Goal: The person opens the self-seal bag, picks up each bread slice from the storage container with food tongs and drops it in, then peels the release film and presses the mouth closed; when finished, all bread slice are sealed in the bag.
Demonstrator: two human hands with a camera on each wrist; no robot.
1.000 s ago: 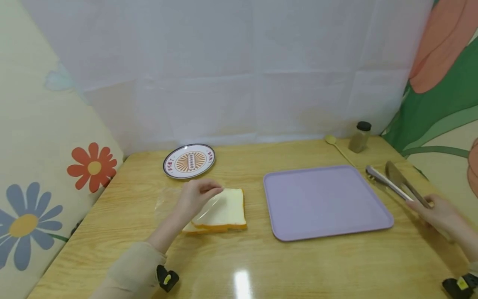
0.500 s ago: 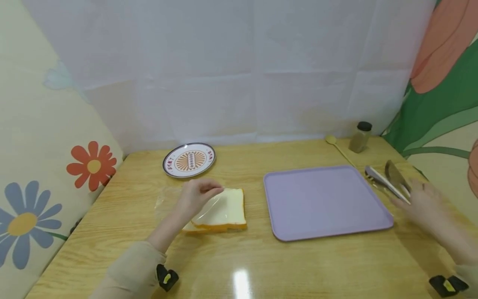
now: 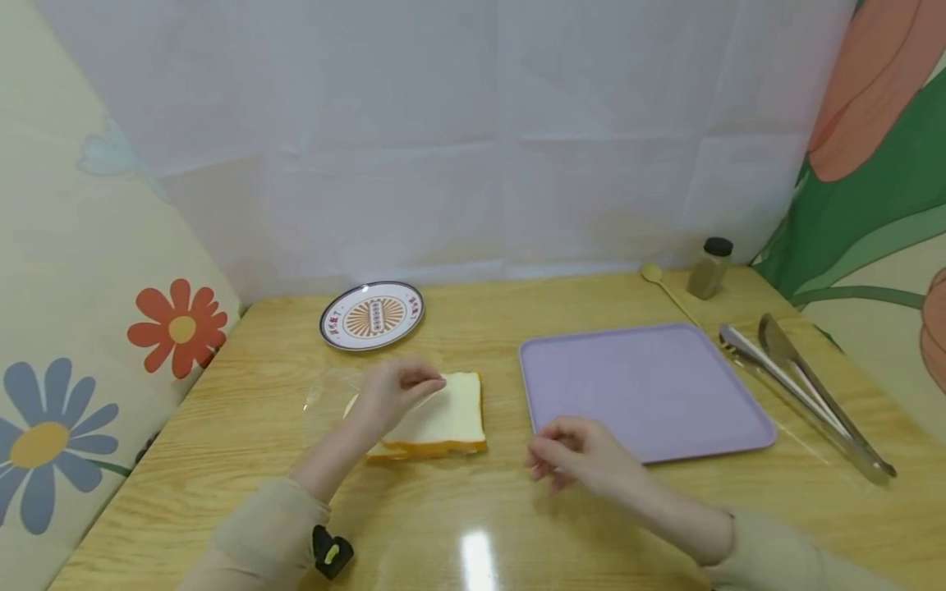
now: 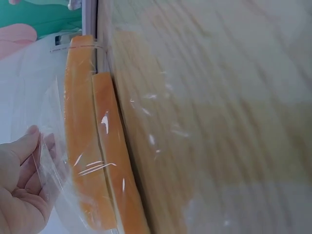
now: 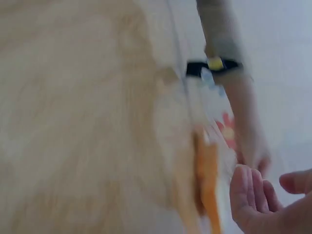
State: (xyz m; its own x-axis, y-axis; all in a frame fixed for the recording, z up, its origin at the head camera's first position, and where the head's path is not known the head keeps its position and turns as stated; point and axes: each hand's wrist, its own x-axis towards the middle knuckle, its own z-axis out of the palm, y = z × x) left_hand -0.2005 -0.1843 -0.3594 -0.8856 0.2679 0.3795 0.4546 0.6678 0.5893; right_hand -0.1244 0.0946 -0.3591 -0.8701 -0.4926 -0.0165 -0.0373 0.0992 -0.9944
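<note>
Head view: towards the worktop's [image 3: 236, 427] left edge, wrap [image 3: 325, 396] over bread [image 3: 443, 414] is pinched by the left hand [image 3: 393, 396]; nothing is held by the loosely curled right hand [image 3: 580, 453] near the tray [image 3: 650, 390].

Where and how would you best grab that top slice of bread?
Probably its right edge, pinched above and below, coming from the right: the top slice lies flat and juts past the lower slice there, and the right hand is on that side. The left hand pinches the clear wrap.
</note>
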